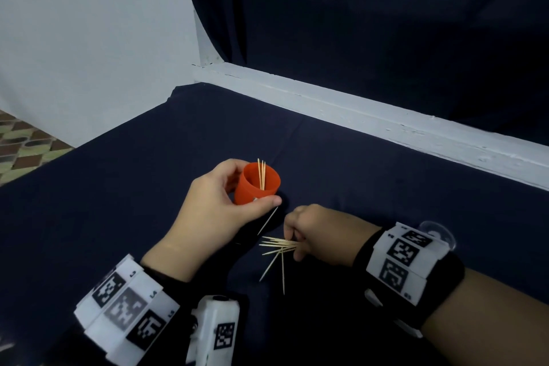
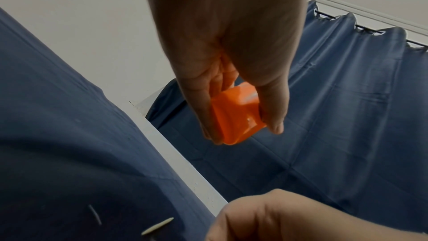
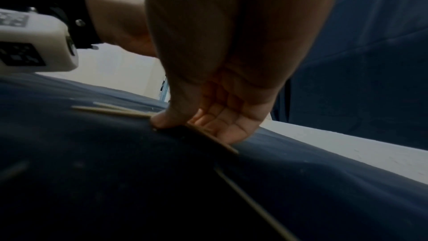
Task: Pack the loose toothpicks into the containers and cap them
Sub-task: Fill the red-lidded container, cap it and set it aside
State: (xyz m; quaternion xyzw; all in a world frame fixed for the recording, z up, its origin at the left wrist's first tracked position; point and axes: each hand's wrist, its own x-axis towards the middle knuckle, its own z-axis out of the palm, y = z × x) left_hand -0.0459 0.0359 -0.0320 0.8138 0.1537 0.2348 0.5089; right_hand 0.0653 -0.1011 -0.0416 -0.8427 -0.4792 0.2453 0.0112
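Observation:
My left hand [image 1: 225,202] grips an open orange container [image 1: 258,184], thumb on its near side and fingers behind. A few toothpicks [image 1: 261,174] stand inside it, tips above the rim. In the left wrist view the same orange container [image 2: 236,114] sits between thumb and fingers. My right hand [image 1: 309,232] is down on the dark cloth, its fingers curled onto a bundle of loose toothpicks [image 1: 277,244]. In the right wrist view the right hand's fingertips [image 3: 224,127] pinch toothpicks [image 3: 115,111] against the cloth. More loose toothpicks [image 1: 276,266] lie just below the bundle.
A dark blue cloth [image 1: 386,187] covers the table. One single toothpick [image 1: 267,220] lies between my hands. A white ledge [image 1: 356,107] runs along the far edge below a dark curtain [image 1: 386,24]. The table's left edge drops to a patterned floor [image 1: 23,142].

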